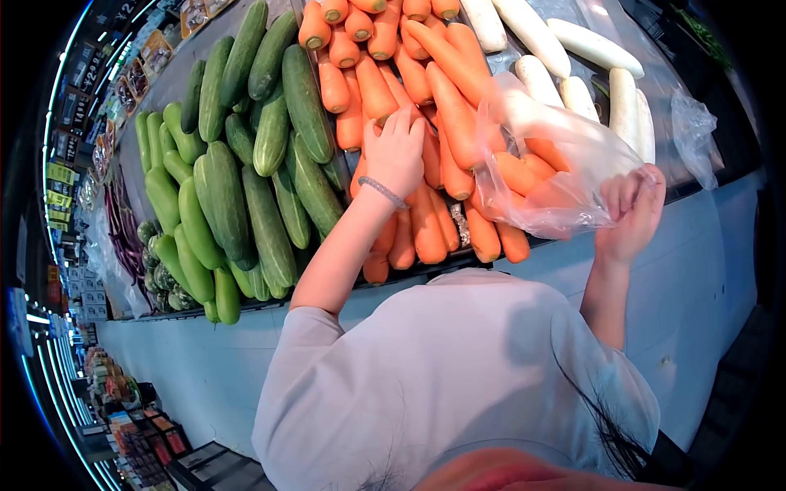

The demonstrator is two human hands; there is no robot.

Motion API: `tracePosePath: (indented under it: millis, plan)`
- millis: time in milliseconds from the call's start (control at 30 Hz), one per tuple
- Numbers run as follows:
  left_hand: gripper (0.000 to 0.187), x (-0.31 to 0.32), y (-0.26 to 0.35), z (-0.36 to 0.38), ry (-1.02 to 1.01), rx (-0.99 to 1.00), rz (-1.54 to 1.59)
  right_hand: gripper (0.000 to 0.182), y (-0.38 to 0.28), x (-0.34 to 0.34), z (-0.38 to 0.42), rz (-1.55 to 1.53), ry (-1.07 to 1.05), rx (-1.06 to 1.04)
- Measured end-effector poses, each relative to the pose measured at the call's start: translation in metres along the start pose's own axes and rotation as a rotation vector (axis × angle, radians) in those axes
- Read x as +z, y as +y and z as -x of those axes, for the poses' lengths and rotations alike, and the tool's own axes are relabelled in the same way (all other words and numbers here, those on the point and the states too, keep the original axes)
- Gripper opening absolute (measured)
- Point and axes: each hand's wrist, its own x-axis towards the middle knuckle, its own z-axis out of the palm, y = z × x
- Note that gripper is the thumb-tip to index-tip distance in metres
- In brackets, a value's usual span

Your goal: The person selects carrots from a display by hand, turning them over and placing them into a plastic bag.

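Note:
My left hand (397, 151), with a bracelet at its wrist, reaches into the pile of orange carrots (449, 114). Its fingers curl down over a carrot (378, 96), and their tips are partly hidden. To the right, my right hand (634, 196) pinches the edge of a clear plastic bag (565, 200). The bag hangs open over the front right part of the carrots. Carrots show at its mouth and through the film; which of them lie inside is hard to tell.
Green cucumbers (262, 225) and lighter green gourds (196, 225) lie left of the carrots, with purple eggplants (124, 237) farther left. White radishes (532, 37) lie at the back right, beside a crumpled plastic bag (693, 135). The stand's pale front panel (696, 262) faces me.

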Motion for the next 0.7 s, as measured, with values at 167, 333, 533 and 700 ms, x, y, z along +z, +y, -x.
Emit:
tracePosePath:
  millis: [167, 333, 533, 700]
  plan:
    - [0.038, 0.002, -0.012, -0.013, 0.025, -0.003, -0.087, 0.019, 0.003, 0.000, 0.002, 0.001, -0.028, 0.020]
    - [0.043, 0.000, -0.039, -0.034, -0.100, -0.048, -0.133, 0.018, 0.002, -0.005, 0.001, 0.016, -0.038, 0.046]
    - [0.048, -0.005, -0.057, -0.090, -0.017, -0.143, -0.025, 0.017, 0.005, -0.004, 0.003, -0.034, -0.015, 0.028]
    - [0.045, 0.024, -0.071, -0.126, 0.148, -0.099, -0.407, 0.017, 0.003, -0.003, 0.002, -0.020, -0.032, 0.027]
